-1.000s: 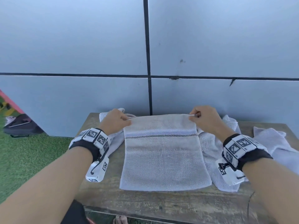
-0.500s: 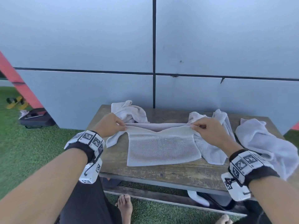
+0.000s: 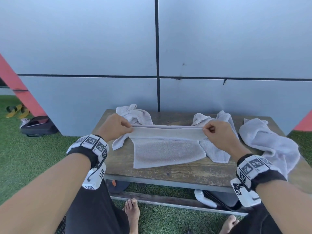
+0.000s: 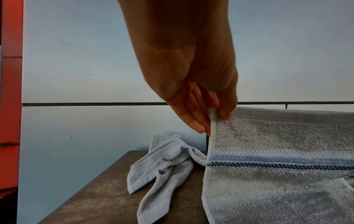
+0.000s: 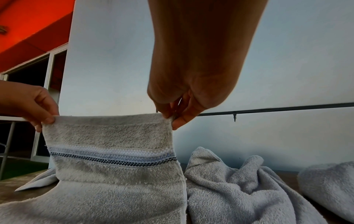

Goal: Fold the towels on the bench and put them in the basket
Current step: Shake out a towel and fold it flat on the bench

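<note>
A pale grey towel [image 3: 166, 149] with a blue and black woven stripe [image 4: 277, 160] lies partly on the wooden bench [image 3: 185, 171], its far edge lifted. My left hand [image 3: 118, 127] pinches the left corner [image 4: 214, 115] of that edge. My right hand [image 3: 214, 132] pinches the right corner [image 5: 170, 119]. The raised edge hangs taut between both hands above the bench. No basket is in view.
Three crumpled towels lie on the bench: one at the back left [image 3: 135, 115], one behind my right hand [image 3: 219, 119], one at the right end [image 3: 266, 141]. A grey panelled wall [image 3: 152, 48] stands close behind. Bare feet [image 3: 132, 211] and green turf lie below.
Both hands have lifted the towel's far edge off the bench and drawn it toward me; the towel's near part still lies on the bench. The head view has pulled back and tilted down.
</note>
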A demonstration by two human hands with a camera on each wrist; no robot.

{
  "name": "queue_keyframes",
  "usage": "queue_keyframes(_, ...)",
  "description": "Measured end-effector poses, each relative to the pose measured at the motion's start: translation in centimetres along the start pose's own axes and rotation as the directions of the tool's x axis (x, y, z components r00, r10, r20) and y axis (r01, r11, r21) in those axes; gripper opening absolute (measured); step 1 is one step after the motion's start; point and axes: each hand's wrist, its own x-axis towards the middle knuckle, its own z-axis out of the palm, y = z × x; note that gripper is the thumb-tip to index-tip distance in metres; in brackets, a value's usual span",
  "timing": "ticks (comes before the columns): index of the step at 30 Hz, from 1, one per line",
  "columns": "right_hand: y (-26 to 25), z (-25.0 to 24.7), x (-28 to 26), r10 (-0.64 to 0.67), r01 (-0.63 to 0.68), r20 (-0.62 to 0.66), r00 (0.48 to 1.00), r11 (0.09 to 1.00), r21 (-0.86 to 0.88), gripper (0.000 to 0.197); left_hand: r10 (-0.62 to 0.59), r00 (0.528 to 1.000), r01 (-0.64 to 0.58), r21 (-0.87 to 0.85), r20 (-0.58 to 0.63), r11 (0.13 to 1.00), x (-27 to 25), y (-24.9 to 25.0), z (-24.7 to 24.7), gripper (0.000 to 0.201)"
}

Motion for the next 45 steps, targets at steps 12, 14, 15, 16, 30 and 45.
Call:
queue_keyframes(12, -0.2, -0.2, -0.1, -0.017, 0.014, -0.036, 0.999, 0.995, -0.094, 0.014, 0.065, 0.997, -0.066, 0.021, 0.052, 0.998, 0.1, 0.5, -0.6, 0.014)
queue_keyframes(14, 0.0, -0.1, -0.1, -0.023, 0.018, -0.05, 0.998, 0.995, -0.093, 0.012, 0.063, 0.996, -0.064, 0.003, 0.056, 0.998, 0.3, 0.3, -0.6, 0.012)
queue_keyframes(15, 0.1, 0.0, -0.1, -0.024, 0.019, -0.054, 0.998, 0.996, -0.089, 0.012, 0.068, 0.996, -0.067, -0.007, 0.056, 0.998, 0.4, 0.3, -0.6, 0.011)
queue_keyframes(16, 0.2, 0.0, -0.1, -0.024, 0.019, -0.055, 0.998, 0.997, -0.08, 0.011, 0.073, 0.996, -0.072, -0.019, 0.053, 0.997, 0.4, 0.2, -0.7, 0.01)
queue_keyframes(30, -4.8, -7.3, 9.1, -0.267, 0.227, -0.205, 0.942, 0.954, -0.198, 0.009, 0.237, 0.919, -0.244, 0.017, -0.316, 0.97, 5.5, 5.8, -6.7, 0.012)
queue_keyframes(45, -1.8, -5.9, 2.8, -0.098, 0.1, 0.055, 0.994, 0.994, -0.035, 0.015, 0.123, 0.986, -0.139, -0.145, -0.113, 0.98, -0.3, 2.6, -3.3, 0.008)
